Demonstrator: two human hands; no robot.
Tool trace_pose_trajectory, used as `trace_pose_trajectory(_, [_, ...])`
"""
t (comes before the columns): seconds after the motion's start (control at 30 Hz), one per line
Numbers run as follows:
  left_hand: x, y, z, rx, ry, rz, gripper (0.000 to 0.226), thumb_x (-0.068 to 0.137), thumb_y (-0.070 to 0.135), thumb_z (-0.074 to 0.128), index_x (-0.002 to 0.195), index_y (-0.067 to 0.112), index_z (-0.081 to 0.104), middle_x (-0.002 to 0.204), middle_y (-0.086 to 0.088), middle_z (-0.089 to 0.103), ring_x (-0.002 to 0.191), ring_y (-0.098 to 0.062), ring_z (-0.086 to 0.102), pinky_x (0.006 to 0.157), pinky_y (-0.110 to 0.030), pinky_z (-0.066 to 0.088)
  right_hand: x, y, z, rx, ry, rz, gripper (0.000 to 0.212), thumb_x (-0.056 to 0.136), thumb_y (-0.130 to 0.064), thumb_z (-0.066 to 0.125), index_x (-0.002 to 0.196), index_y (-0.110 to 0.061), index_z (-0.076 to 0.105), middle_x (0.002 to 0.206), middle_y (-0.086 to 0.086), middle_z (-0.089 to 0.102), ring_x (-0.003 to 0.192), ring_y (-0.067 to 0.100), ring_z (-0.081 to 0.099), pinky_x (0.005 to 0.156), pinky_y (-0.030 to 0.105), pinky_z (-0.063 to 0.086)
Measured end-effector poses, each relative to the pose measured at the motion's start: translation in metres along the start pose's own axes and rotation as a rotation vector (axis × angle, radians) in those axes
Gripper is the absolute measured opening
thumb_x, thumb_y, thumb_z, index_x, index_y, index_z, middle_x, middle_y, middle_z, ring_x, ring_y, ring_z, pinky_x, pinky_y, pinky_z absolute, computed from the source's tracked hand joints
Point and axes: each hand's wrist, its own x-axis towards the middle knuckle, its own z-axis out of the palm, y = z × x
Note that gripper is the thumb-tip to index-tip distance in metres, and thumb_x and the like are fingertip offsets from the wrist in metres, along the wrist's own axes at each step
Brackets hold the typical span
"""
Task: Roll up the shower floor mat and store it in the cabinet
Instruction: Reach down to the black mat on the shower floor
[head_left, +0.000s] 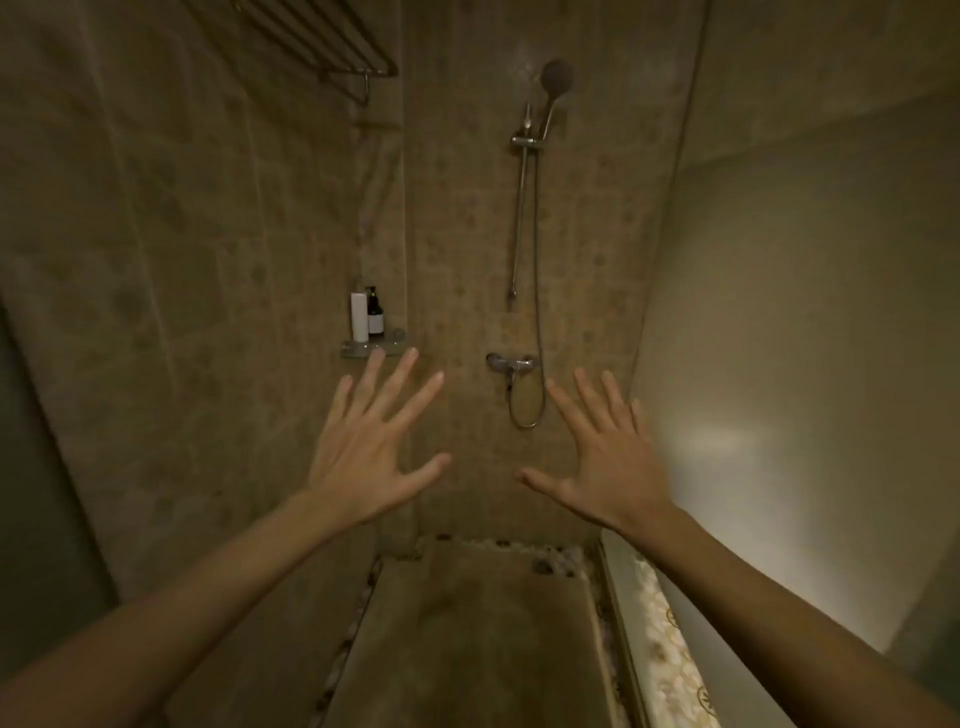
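Note:
A brown shower floor mat (467, 639) lies flat on the shower floor, filling most of it, with a pebble border around its edges. My left hand (371, 447) and my right hand (605, 452) are held up at chest height in front of the tiled back wall, well above the mat. Both hands have their fingers spread wide and hold nothing. No cabinet is in view.
A shower head on a rail (530, 171) and a mixer tap (510, 364) hang on the back wall. A corner shelf (371, 345) carries two bottles. A metal towel rack (332, 47) is high on the left. A glass panel (805, 364) closes the right side.

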Motion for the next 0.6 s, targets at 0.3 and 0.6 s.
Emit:
trace_pose_trajectory(0.3, [0.044,-0.048,0.126,-0.057,-0.208,-0.051,0.085,0.082,0.084,0.014,0.154,0.044,-0.006,0.164,0.005,-0.019,0.148,-0.022,-0.027,0.121,-0.058,0.002,0.052,0.045,0.122,-0.042,-0.213,0.04,0.11,0.072,-0.095,0.035,0.156,-0.043,-0.012,0.168,-0.002,-0.014,0.151,0.023,-0.025,0.125,0.054,-0.001])
trace_pose_trajectory(0.6, [0.082,-0.066,0.226,-0.183,-0.308,-0.026,0.094,0.077,0.09,0.018,0.156,0.039,0.01,0.167,0.007,-0.002,0.152,-0.025,-0.009,0.118,-0.058,0.011,0.071,0.094,0.211,-0.006,-0.348,0.103,0.105,0.075,-0.092,0.035,0.159,-0.036,0.006,0.17,0.003,0.002,0.155,0.028,-0.009,0.124,0.056,0.006])
